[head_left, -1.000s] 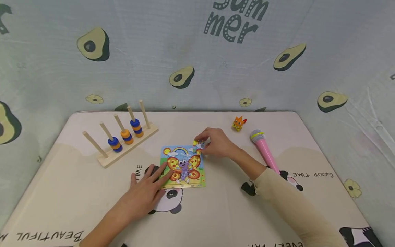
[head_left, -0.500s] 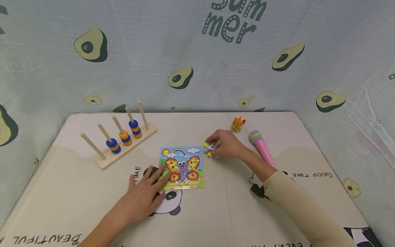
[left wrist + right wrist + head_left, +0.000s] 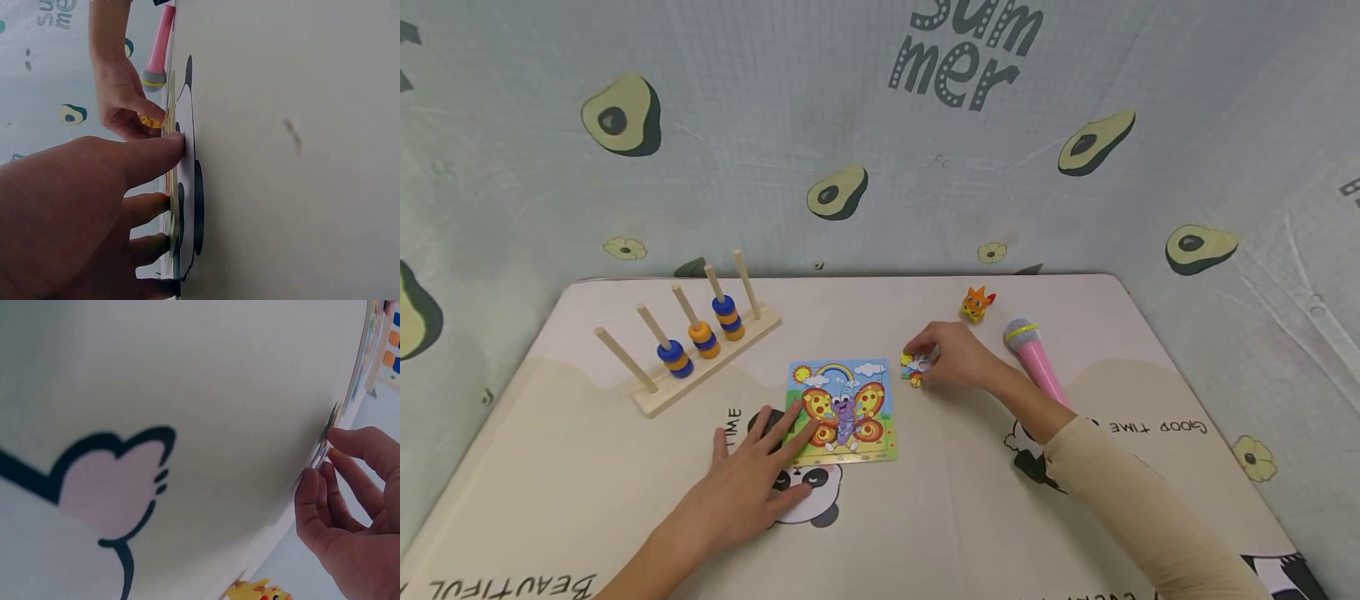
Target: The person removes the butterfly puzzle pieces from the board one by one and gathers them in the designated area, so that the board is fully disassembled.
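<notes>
A square puzzle board (image 3: 842, 400) with a butterfly, a sun and a rainbow lies flat mid-table. My left hand (image 3: 737, 496) has its fingers spread, with fingertips resting on the board's left edge. To the right of the board, my right hand (image 3: 958, 357) pinches a small colourful puzzle piece (image 3: 913, 365) low at the table top. Thumb and fingertips of the right hand (image 3: 356, 500) meet around the piece's thin edge in the right wrist view. Part of the piece is hidden by the fingers, so I cannot tell whether it is one or several.
A wooden peg rack (image 3: 707, 358) with blue and orange rings stands at the back left. Behind my right hand is a small orange toy figure (image 3: 976, 304). A pink toy microphone (image 3: 1037, 358) lies beside the right forearm. A patterned cloth wall (image 3: 715, 150) rises behind the table.
My right hand has moved right, away from the board's upper right corner, carrying the puzzle piece to the table beside it. The left hand has stayed at the board's left edge.
</notes>
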`<state>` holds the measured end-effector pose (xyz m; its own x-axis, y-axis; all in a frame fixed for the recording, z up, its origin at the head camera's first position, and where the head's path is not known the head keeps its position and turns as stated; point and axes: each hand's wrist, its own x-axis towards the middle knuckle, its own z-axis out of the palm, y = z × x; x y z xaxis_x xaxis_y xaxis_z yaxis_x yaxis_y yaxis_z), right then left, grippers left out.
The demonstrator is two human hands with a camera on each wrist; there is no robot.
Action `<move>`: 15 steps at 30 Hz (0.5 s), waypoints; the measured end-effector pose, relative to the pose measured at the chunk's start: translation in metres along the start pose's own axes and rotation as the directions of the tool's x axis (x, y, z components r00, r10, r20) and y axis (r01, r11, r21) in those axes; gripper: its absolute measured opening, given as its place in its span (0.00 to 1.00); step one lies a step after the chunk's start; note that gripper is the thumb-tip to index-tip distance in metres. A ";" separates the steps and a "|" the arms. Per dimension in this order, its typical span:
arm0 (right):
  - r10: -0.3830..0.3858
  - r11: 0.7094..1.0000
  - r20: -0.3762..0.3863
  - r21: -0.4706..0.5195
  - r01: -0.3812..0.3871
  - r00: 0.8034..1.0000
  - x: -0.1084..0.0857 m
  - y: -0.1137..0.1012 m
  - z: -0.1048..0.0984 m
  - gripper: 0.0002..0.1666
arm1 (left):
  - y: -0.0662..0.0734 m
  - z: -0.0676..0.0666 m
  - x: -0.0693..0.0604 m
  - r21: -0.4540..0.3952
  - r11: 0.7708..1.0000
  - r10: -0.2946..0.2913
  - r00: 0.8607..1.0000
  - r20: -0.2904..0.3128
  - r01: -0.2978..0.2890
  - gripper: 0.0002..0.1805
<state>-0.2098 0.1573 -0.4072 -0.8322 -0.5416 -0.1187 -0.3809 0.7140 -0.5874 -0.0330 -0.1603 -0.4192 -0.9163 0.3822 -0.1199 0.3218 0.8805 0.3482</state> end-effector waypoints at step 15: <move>-0.026 1.000 0.036 -0.013 0.027 0.999 0.000 0.005 0.000 0.23 | 0.000 0.001 0.000 -0.008 1.000 -0.005 1.000 0.011 0.005 0.40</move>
<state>-0.2120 0.1609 -0.4106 -0.8068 -0.5759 -0.1323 -0.4083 0.7052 -0.5796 -0.0327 -0.1598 -0.4195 -0.9151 0.3810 -0.1318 0.3153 0.8801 0.3548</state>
